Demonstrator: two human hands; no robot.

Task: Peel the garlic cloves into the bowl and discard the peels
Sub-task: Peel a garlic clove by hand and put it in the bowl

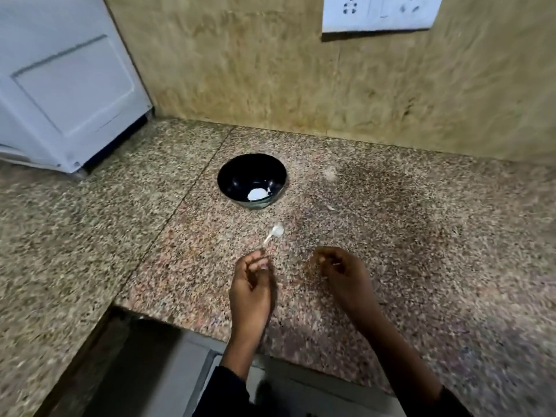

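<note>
A black bowl (252, 180) sits on the speckled granite counter (391, 236), and inside it, against the wall nearest you, lies one peeled white garlic clove (256, 194). Everything else is placed from that bowl.

Just in front of the bowl, toward you, a thin strip of pale garlic peel (273, 234) stretches from a small papery flake down to your left hand (252, 284). Your left hand is closest to the bowl, directly in front of it, fingers curled with thumb and fingertips pinching the near end of that peel.

Your right hand (340, 275) is to the right of the left one, farther from the bowl, held over the counter. Its fingers are curled inward; something small may sit between them, but motion blur hides whether they hold anything.

A tiny scrap of peel (330, 207) lies on the counter to the right of the bowl.

Behind the bowl rises a tan wall (270, 70), with a white socket plate (379, 13) up to the right. A white appliance (69, 85) stands on the counter to the bowl's left.
</note>
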